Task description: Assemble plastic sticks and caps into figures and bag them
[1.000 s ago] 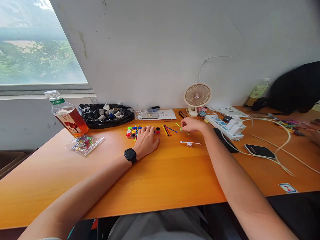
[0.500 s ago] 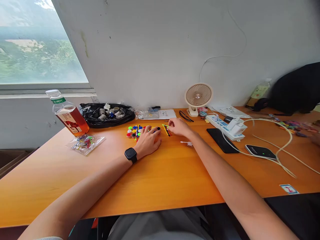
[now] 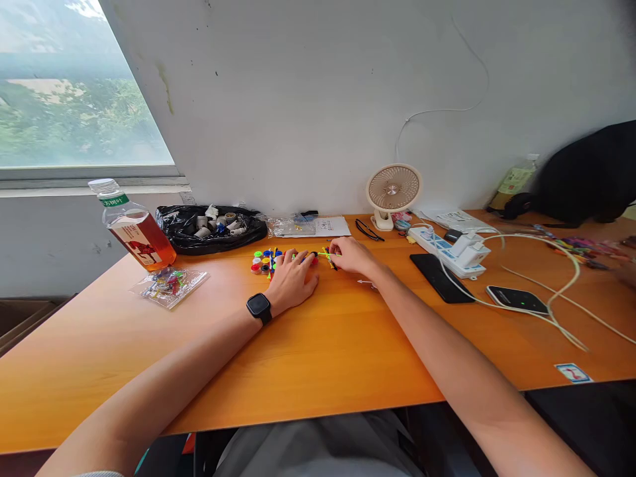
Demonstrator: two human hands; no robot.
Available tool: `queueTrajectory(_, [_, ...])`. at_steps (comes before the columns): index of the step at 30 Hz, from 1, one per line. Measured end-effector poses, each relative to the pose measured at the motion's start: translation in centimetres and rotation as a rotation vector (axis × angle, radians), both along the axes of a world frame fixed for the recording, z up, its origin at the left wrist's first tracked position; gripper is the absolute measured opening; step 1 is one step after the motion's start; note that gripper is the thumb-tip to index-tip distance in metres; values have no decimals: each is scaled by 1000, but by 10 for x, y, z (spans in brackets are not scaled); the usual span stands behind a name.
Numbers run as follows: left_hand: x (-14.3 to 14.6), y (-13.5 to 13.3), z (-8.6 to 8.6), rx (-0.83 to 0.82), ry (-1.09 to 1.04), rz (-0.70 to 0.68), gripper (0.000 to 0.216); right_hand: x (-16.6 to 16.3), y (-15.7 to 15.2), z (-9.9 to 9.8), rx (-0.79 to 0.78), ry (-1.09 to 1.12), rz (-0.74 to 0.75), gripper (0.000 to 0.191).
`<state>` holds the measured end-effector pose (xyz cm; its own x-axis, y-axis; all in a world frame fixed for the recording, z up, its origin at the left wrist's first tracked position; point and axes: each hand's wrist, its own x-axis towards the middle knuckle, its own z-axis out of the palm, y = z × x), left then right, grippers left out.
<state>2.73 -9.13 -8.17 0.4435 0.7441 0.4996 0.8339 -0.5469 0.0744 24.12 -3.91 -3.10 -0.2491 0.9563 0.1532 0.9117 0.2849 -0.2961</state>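
Note:
My left hand (image 3: 293,278), with a black watch on the wrist, lies over a cluster of small coloured plastic pieces (image 3: 257,261), fingers spread. The pieces are round and stick-shaped, in red, white, black, green, blue and yellow; the hand hides part of them. To its right, my right hand (image 3: 350,255) is closed in a pinch on a thin yellow-green plastic stick (image 3: 324,253). A few yellow and dark sticks (image 3: 330,262) lie under its fingertips, partly hidden. Nearer me, a small white arrow-shaped piece (image 3: 365,282) lies beside my right wrist.
At left stand a tea bottle (image 3: 142,235) and a clear zip bag (image 3: 171,288) of small parts. Behind lie a black plastic bag (image 3: 181,228) and papers (image 3: 332,226). A fan (image 3: 394,189), power strip (image 3: 454,253), cables and phone (image 3: 518,300) are at right.
My right hand has shifted slightly left and down, and the yellow-green stick now points more toward my left hand. My left hand stays nearly still.

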Motion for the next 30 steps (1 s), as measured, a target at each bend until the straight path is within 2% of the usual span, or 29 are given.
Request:
queueTrajectory(5, [0,-2,1,13,-19,159,64,2,0,1,-2,-7,-1,12])
queueTrajectory(20, [-1,1,-2,-13,-6,151,63,0,-1,-6,15,35,5,12])
queueTrajectory(27, [-1,-2,5,15,-72,100,61,4,3,4,60,273,-62,5])
queueTrajectory(30, [-2,-2,13,22,-195,28,52,-3,2,10,-11,451,-34,7])
